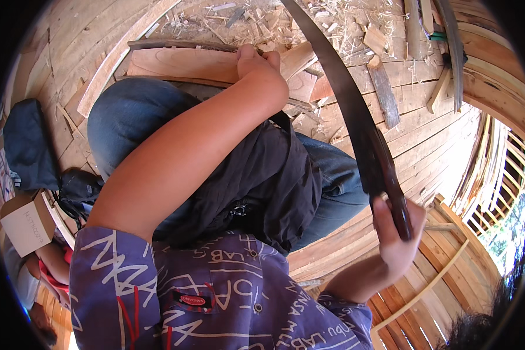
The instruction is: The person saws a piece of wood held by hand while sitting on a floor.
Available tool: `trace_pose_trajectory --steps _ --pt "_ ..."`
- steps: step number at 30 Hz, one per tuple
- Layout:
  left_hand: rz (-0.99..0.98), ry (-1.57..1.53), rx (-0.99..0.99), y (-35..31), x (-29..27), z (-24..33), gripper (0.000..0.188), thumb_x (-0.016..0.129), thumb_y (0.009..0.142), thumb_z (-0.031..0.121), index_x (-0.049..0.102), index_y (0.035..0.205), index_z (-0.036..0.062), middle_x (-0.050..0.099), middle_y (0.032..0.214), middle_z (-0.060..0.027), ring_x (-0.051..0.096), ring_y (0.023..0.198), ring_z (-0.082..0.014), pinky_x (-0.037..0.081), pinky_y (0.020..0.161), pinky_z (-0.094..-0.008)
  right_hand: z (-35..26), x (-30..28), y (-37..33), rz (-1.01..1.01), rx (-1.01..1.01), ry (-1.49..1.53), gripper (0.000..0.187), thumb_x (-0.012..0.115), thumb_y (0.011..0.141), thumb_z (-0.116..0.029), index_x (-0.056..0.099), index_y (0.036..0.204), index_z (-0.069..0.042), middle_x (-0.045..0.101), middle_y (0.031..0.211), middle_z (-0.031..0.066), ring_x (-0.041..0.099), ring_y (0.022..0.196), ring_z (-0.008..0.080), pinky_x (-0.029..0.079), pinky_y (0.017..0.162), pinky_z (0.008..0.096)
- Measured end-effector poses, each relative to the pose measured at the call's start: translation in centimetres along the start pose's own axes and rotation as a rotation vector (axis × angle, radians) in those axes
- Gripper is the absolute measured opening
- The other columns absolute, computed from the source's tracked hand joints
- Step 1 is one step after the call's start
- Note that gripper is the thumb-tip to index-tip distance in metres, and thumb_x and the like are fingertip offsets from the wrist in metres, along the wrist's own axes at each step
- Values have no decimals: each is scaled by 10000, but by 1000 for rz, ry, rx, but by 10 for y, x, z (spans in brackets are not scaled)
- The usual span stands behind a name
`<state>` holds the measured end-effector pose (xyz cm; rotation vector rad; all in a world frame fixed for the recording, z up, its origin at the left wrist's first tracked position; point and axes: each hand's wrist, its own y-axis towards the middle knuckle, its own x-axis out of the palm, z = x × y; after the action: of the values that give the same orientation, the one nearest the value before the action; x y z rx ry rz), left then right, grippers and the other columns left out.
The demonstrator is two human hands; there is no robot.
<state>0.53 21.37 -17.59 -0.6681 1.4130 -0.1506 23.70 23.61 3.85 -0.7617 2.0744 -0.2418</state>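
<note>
Blade, long, dark and curved, is raised from 4 o'clock up to 12 o'clock, its handle gripped by the right hand, whose fingers are closed around it. Floorboards are spread beneath, littered at 12 o'clock with shavings and offcuts. A pale plank is laid at 11 o'clock and is pressed down by the left hand, fingers curled over its end. At 9 o'clock a dark bag is seen, with a small cardboard box just below it.
</note>
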Motion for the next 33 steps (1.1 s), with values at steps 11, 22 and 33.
trace_pose_trajectory --steps 11,22,33 --pt "-85 30 13 14 -1 6 563 581 762 188 392 1237 -48 692 947 -140 658 886 -263 237 917 -390 -4 -12 -15 98 109 -7 318 723 810 -193 540 636 1 408 516 -44 322 515 40 231 465 250" --pt "-4 -11 -34 6 -3 2 435 529 775 147 435 1162 -29 692 918 -165 633 936 -272 233 932 -374 20 -60 -109 149 46 -75 379 706 772 -260 516 593 14 391 471 9 325 436 92 206 437 280" --pt "57 12 34 7 2 -1 416 508 778 134 471 1129 -86 689 890 -187 628 921 -285 259 923 -366 -12 -23 -33 20 -21 -78 265 689 778 -141 546 611 7 419 471 22 366 438 81 246 425 280"
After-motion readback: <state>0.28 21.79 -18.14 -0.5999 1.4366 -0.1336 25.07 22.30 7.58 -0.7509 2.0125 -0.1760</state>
